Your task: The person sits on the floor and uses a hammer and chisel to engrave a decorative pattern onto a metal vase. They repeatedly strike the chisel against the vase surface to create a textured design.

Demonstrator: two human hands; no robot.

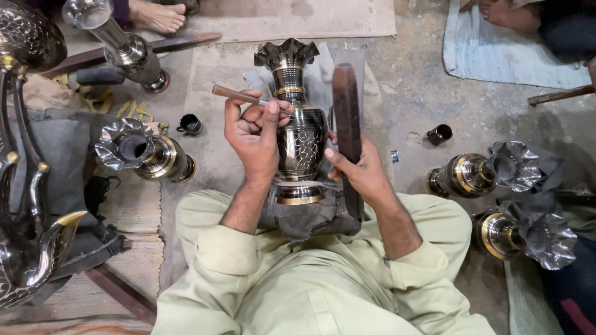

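Holding a thin chisel (239,95) by its wooden handle, the left hand (254,133) has its fingers closed around the tool and its thumb pressed against the vase (300,133), which stands upright on a grey cloth (304,218) in the person's lap. The chisel runs from upper left down toward the right, and its tip appears to meet the vase's shoulder just below the gold band, though the thumb hides the exact contact. The right hand (360,170) is wrapped around the lower part of a dark wooden mallet (346,111), whose long axis stands nearly vertical just right of the vase, its head level with the vase's neck. The vase's own long axis is vertical, flared mouth at top, gold foot at bottom, between both hands. Other vases lie around on the floor (410,87), two at right (478,174), one at left (146,155).
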